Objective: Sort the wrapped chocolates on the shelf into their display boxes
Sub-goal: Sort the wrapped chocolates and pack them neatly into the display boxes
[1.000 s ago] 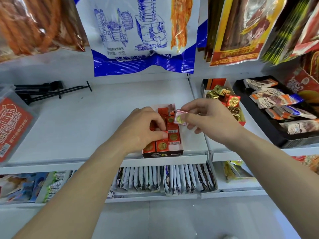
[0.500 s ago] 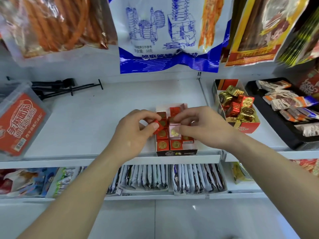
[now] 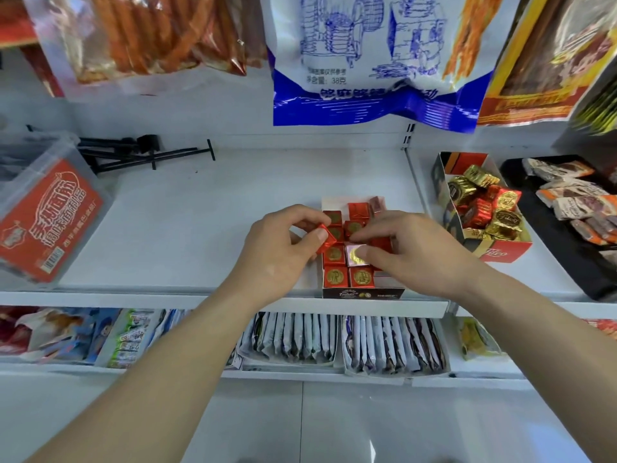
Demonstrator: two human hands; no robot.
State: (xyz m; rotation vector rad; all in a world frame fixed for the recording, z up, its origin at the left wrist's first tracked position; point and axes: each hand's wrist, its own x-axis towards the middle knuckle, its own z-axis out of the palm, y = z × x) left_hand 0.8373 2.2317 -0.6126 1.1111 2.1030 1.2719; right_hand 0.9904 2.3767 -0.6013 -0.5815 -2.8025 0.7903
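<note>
Finding one: my left hand [image 3: 277, 252] pinches a red-wrapped chocolate [image 3: 325, 238] between thumb and forefinger, the piece tilted on edge at the left rim of the small display box [image 3: 362, 293]; the other fingers are curled underneath it. Finding two: my right hand [image 3: 410, 252] has thumb and forefinger closed on a pink-wrapped chocolate [image 3: 355, 254], which sits in the box's middle column among red squares with gold seals, its face level with theirs (whether it is fully seated I cannot tell). The box stands at the front edge of the white shelf [image 3: 200, 212], its dark front panel facing me. To the right, on the adjoining shelf section, a second display box [image 3: 494, 253] holds a loose heap of gold and red chocolates, well apart from both hands. Beyond it lies a black tray [image 3: 567, 262] of wrapped bars. At the far left stand a clear tub with a red label [image 3: 43, 212] and, behind it, black display hooks [image 3: 140, 155].
</note>
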